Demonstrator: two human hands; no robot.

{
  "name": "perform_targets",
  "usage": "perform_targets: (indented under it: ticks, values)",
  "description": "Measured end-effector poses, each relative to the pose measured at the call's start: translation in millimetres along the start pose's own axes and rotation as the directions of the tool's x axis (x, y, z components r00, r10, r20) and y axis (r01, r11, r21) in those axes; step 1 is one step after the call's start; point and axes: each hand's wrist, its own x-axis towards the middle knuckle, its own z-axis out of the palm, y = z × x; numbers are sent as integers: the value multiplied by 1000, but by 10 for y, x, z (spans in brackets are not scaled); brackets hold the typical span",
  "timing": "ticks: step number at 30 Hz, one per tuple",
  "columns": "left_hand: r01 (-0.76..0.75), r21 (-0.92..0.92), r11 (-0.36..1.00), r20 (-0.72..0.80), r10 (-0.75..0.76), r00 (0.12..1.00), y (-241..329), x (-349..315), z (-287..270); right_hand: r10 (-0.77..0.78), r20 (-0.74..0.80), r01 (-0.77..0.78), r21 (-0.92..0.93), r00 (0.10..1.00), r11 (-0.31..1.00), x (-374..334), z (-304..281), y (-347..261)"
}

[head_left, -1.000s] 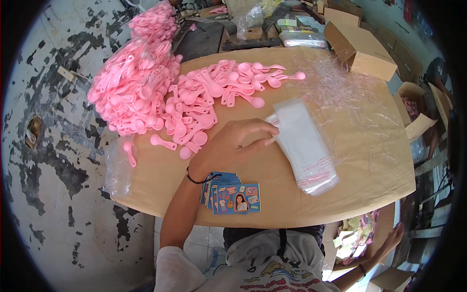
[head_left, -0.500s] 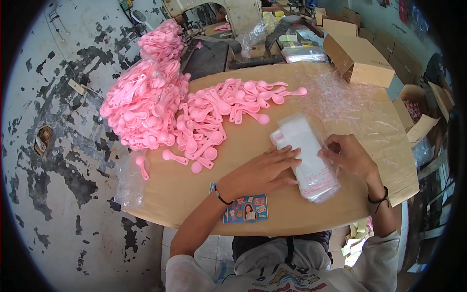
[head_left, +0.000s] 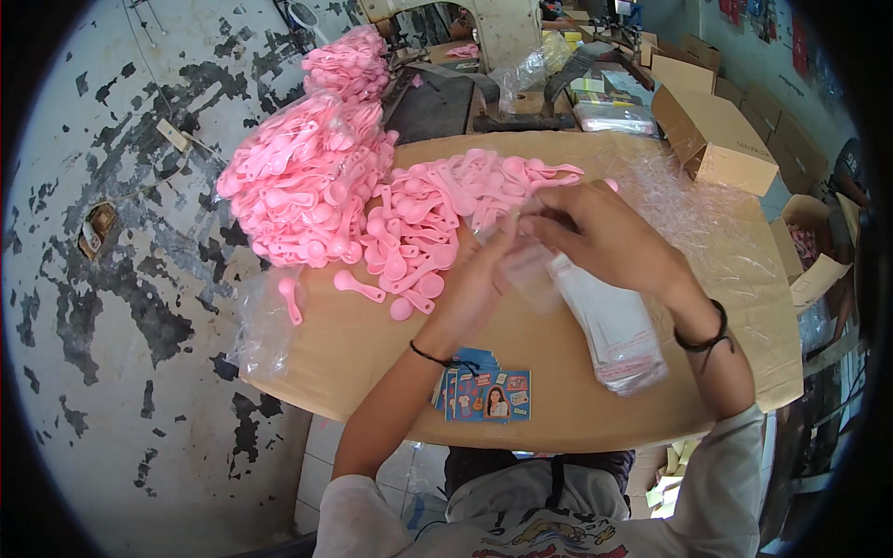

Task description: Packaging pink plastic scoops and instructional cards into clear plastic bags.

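A clear plastic bag (head_left: 532, 277) is held up over the table between my two hands. My right hand (head_left: 609, 237) pinches its top edge with thumb and fingers. My left hand (head_left: 484, 274), smeared by motion, meets it there, its fingertips closed at the same edge. Under and beside my right hand lies a stack of clear plastic bags (head_left: 621, 346). Loose pink plastic scoops (head_left: 419, 219) spread across the table beyond my hands. Near the front edge, by my left wrist, is a small pile of blue printed cards (head_left: 498, 402).
Large clear sacks of pink scoops (head_left: 298, 191) stand at the left against a peeling wall. An empty plastic wrapper (head_left: 260, 335) lies at the table's left edge. Shredded clear plastic (head_left: 684, 200) and an open cardboard box (head_left: 712, 139) are at the far right.
Both hands have risen off the stack of bags and moved away from me, bringing one bag up between them. The view has shifted slightly.
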Motion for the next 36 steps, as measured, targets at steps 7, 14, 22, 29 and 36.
perform_targets:
  ticks: [7,14,22,29,36]
  values:
    - [-321,102,942,-449,332,830,458,-55,-408,61,504,-24,-79,862,997,-213,731,-216]
    - [-269,215,939,-410,337,848,351,-21,-377,189,644,-44,-235,741,971,-243,933,-291]
    - [-263,240,934,-430,346,834,381,-56,-331,142,571,-29,-201,809,979,-148,818,-250]
    - [-289,242,926,-428,369,825,462,-57,-293,-72,451,91,-20,889,996,41,515,104]
    - [-360,252,898,-444,438,782,503,-83,-357,405,198,-413,-1,893,911,479,-206,48]
